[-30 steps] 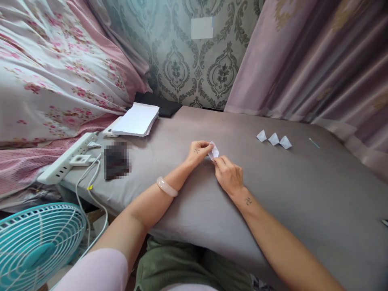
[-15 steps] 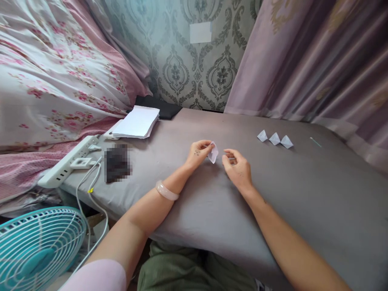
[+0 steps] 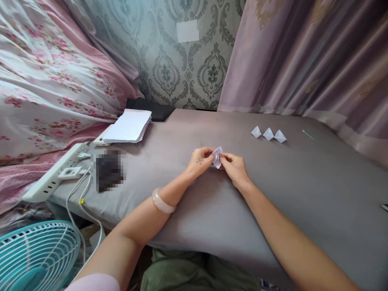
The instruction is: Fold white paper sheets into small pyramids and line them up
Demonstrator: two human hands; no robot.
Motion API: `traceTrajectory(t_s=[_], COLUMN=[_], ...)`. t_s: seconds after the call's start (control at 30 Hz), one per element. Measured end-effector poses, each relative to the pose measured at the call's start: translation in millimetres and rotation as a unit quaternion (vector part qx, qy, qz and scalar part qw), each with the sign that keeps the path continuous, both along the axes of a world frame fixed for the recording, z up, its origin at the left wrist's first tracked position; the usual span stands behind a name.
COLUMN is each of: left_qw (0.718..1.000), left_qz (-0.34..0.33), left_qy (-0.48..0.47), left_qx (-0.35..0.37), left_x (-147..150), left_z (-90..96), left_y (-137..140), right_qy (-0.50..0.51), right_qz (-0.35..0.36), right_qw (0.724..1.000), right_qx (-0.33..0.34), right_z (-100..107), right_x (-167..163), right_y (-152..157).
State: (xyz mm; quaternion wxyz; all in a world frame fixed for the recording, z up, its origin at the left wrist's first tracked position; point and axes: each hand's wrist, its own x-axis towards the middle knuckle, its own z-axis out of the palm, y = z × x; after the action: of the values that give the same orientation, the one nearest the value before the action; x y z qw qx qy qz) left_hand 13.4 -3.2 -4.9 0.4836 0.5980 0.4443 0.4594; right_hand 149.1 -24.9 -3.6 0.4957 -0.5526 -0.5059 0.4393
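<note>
Fan point(image 3: 39, 254), turquoise: stands far left of the fingers point(image 3: 228, 157), nearer the body; cut off by the left and bottom edges.
Power strip point(image 3: 53, 178), white: lies left of the fingers; trails cables point(image 3: 91, 213), lower ends lost behind the left arm.
Floral fabric point(image 3: 69, 97): hangs left of and beyond the fingers, cut off at left and top.
Dark item point(image 3: 109, 169): lies left of the fingers, masked by coarse pixel blocks; impossible to identify.
Paper stack point(image 3: 129, 125), white: lies left of and beyond the fingers, partly hiding a black flat item point(image 3: 163, 112).
Left hand point(image 3: 199, 161): pinches the left side of the folded paper, fingers narrow; tips partly hidden.
Folded paper point(image 3: 217, 157), white: sits between both hands' fingertips, inner creases too small to trace.
Right hand point(image 3: 236, 169): pinches the right side, thumb in front, other tips mostly hidden.
Paper pieces point(image 3: 268, 134), three, folded: stand in a row right of and beyond the fingers; undersides hidden.
Thin stick point(image 3: 308, 134): lies farther right, ends hard to make out.
Edge object point(image 3: 384, 207): lies far right of the fingers, mostly cut off; impossible to identify.
</note>
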Motion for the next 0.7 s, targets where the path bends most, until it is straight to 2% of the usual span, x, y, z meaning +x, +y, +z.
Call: traceTrajectory(t_s=[0.1,0.23,0.33,0.5,0.7], left_qw=[0.998,0.985,0.983,0.993,0.977], left_qz=[0.033,0.084,0.093,0.05,0.037], left_qy=[0.057,0.145,0.152,0.106,0.177], left_qx=[0.001,0.031,0.036,0.015,0.115], left_x=[0.1,-0.8,-1.5,-2.1,-0.6], left_z=[2.6,5.7,3.2,-2.4,7.2], left_y=[-2.5,-5.4,-3.6,0.5,-7.9], right_qy=[-0.069,-0.203,-0.265,-0.293,-0.311], right_qz=[0.003,-0.035,-0.052,-0.026,-0.02], right_qw=[0.997,0.976,0.96,0.951,0.936], right_qx=[0.039,0.062,0.076,0.089,0.163], right_z=[-4.4,-0.9,4.4,3.9,-1.4], right_x=[-1.8,-5.8,-6.8,0.4,6.5], right_y=[0.1,-5.5,-9.4,-6.0,-1.2])
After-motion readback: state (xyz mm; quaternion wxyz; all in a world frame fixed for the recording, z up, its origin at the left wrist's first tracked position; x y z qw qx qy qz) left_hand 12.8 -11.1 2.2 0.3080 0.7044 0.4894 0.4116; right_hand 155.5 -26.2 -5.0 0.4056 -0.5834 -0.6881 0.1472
